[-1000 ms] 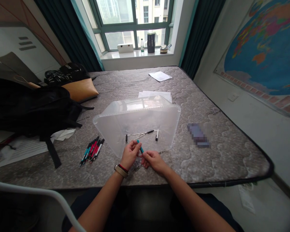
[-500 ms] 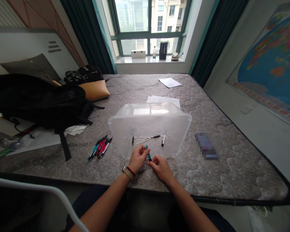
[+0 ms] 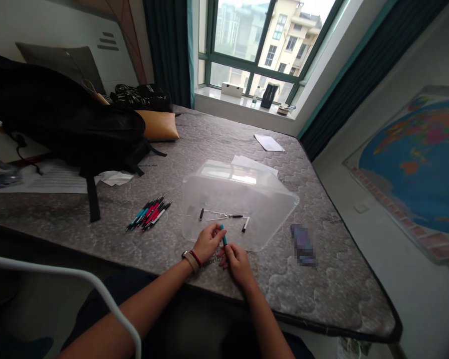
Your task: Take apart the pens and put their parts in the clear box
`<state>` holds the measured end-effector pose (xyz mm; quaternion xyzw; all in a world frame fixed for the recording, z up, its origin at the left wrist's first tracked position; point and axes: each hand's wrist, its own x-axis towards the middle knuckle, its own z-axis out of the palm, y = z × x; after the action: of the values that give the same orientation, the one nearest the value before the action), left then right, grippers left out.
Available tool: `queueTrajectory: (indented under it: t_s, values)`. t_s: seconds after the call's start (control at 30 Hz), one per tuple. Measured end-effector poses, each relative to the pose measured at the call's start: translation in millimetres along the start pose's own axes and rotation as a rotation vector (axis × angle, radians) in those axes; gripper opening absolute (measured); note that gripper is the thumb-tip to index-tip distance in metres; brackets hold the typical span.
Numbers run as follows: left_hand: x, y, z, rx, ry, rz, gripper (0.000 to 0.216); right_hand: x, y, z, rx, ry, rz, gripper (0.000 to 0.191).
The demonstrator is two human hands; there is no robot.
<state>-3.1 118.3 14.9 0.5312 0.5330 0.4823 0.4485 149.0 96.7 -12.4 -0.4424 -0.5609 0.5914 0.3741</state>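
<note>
My left hand [image 3: 208,242] and my right hand [image 3: 235,259] meet at the near edge of a grey quilted mattress [image 3: 217,139]. Both pinch a short teal pen barrel [image 3: 223,235], the left at its upper end, the right lower down. Just beyond them lies a clear plastic box [image 3: 239,199] on its side. Inside it rest loose pen parts: a small black tip [image 3: 201,214], a thin refill with a black end [image 3: 224,216] and a white-and-black piece [image 3: 245,224]. A bundle of several red, teal and black pens [image 3: 149,215] lies to the left of the box.
A black backpack [image 3: 60,119] and a tan cushion [image 3: 157,125] fill the left of the mattress, over white papers [image 3: 56,179]. More sheets [image 3: 268,142] lie beyond the box. A blurred flat object [image 3: 303,244] lies to the right. A white chair rail [image 3: 71,279] crosses the near left.
My view has swung left and tilted, so the window and map sit differently. My hands stay together on the teal barrel, which now stands more upright.
</note>
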Motion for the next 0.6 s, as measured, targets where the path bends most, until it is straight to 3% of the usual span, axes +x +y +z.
queueTrajectory:
  t_s: [0.17,0.37,0.6]
  values:
    - [1,-3,0,0.004,0.017,-0.026,0.029,2,11,2,-0.002,0.133,0.023,0.034]
    - [-1,-3,-2,0.069,0.094,-0.036,0.028,1,12,11,-0.164,0.248,-0.009,0.031]
    - [-4,-5,0,0.114,0.178,-0.057,0.024,-6,5,27,-0.628,0.392,-0.168,0.020]
